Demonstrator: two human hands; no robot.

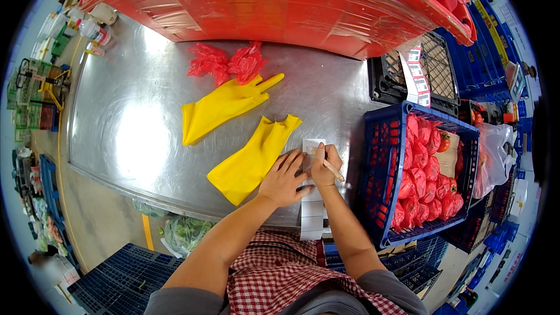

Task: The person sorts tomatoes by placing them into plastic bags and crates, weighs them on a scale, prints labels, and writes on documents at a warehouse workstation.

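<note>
My right hand grips a pen, its tip down near the top of a strip of white labels. This strip runs toward me and hangs over the table's near edge. My left hand lies palm down along the strip's left side, its thumb and fingertips at the paper. Next to it lies a yellow rubber glove, and a second yellow rubber glove rests farther back. Crumpled red plastic bags sit behind the gloves.
A large red bin spans the metal table's back. To the right, a blue crate holds red-bagged produce and tomatoes. Printed labels drape over a black crate. Bottles stand at the far left corner.
</note>
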